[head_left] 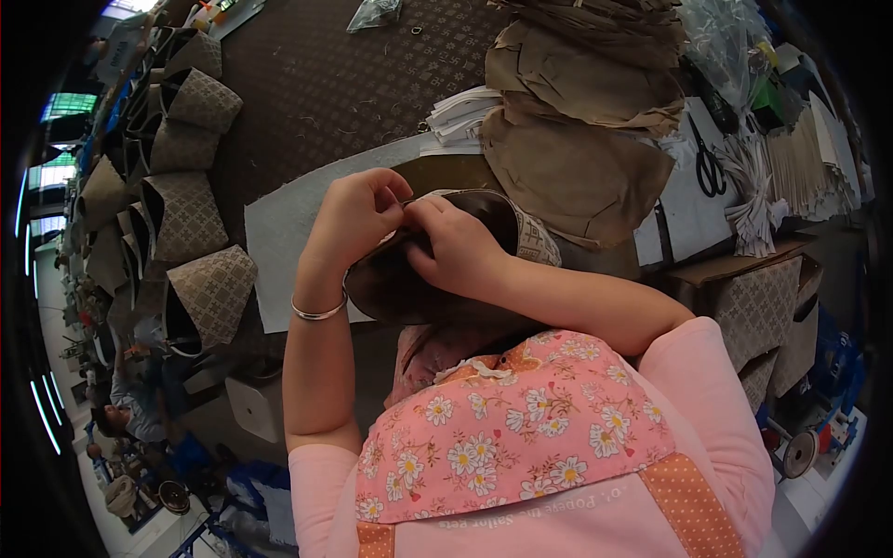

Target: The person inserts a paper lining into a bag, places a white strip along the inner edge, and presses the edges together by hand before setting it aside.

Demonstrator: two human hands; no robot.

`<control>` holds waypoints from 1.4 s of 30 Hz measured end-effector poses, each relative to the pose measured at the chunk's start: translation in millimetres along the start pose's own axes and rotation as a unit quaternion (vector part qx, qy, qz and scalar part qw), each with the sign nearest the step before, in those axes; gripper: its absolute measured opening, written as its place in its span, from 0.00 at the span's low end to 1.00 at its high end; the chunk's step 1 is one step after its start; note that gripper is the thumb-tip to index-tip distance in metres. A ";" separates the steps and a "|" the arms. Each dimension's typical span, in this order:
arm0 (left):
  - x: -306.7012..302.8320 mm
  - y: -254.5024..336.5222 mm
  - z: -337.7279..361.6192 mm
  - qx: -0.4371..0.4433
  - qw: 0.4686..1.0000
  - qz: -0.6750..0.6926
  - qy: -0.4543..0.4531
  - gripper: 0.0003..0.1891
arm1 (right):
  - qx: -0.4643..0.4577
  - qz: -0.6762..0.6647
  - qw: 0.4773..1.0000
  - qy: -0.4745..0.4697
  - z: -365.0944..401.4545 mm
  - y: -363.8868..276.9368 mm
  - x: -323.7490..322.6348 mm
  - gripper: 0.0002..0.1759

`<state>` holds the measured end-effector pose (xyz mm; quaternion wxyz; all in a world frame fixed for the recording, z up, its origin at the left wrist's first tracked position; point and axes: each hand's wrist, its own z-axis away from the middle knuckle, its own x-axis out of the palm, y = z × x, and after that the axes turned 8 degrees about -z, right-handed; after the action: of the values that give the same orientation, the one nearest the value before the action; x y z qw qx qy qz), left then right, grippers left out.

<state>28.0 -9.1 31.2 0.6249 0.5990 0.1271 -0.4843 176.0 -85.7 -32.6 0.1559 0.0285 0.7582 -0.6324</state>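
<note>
My left hand point(363, 216) and my right hand point(458, 240) meet at the upper rim of an open, tube-like fabric piece point(538, 237). Its outside is beige with a woven pattern and its inside is dark brown. The fingers of my left hand are curled in a pinch at the rim. Against them, my right hand also pinches the edge, with its thumb inside the opening. Whatever small part lies between the fingertips is hidden. A pale grey sheet point(288, 232) lies under the piece on the table.
Several similar patterned pieces point(191, 219) stand along the left side. Brown cloth pieces point(577, 177) are stacked ahead on the right, with white strips point(462, 116) beside them. Black-handled scissors point(710, 172) lie further right, near a clear plastic bag point(721, 46). Another person point(139, 409) sits at far left.
</note>
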 end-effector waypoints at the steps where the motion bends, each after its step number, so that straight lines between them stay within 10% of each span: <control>1: 0.8 -0.1 -0.8 0.000 1.000 -0.001 0.000 0.07 | -0.006 -0.004 1.000 0.004 -2.3 1.3 -0.7 0.14; 26: 14.1 -10.7 -5.8 -0.012 0.994 -0.002 0.110 0.07 | -0.020 -0.118 0.972 -0.201 5.0 3.3 -4.4 0.17; 33: 14.5 -18.9 33.9 0.008 0.954 0.288 0.080 0.24 | -0.045 -0.072 0.991 -0.105 -6.0 -14.5 -40.0 0.31; 39: 20.2 -36.5 73.6 0.056 0.982 0.116 0.141 0.28 | -0.117 0.127 0.985 -0.015 -34.9 1.2 -78.0 0.28; 42: 22.5 -45.1 76.6 -0.016 0.979 0.143 0.143 0.25 | -0.019 0.186 0.972 -0.140 -49.7 9.2 -91.5 0.25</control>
<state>-27.2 -77.7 5.6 0.6731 0.6636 0.1355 -0.2971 255.2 -21.6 -8.9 0.3761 0.0774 0.7220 -0.5756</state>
